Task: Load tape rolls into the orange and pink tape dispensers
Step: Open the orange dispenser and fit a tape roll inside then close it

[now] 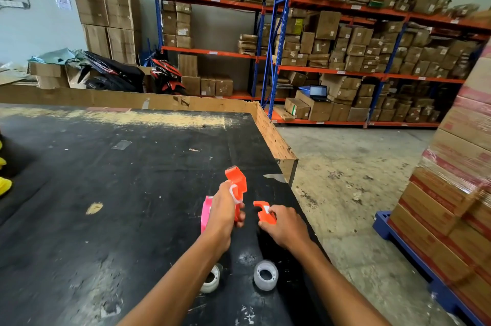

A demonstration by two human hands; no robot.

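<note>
My left hand [222, 215] grips the body of the orange tape dispenser [236, 181] and holds it upright above the black table [106, 179]. My right hand [285, 226] pinches a separate orange dispenser piece [263, 212], held a short way right of the body. The pink tape dispenser [206, 212] stands on the table, partly hidden behind my left hand. Two clear tape rolls lie near the table's front: one [211, 279] partly under my left forearm, the other [265, 275] between my arms.
The table's right edge [276, 145] has a cardboard rim, with concrete floor beyond. A pallet of stacked cartons [451, 192] stands at right. Shelving full of boxes [345, 59] lines the back wall. Yellow objects [4, 184] sit at the far left edge.
</note>
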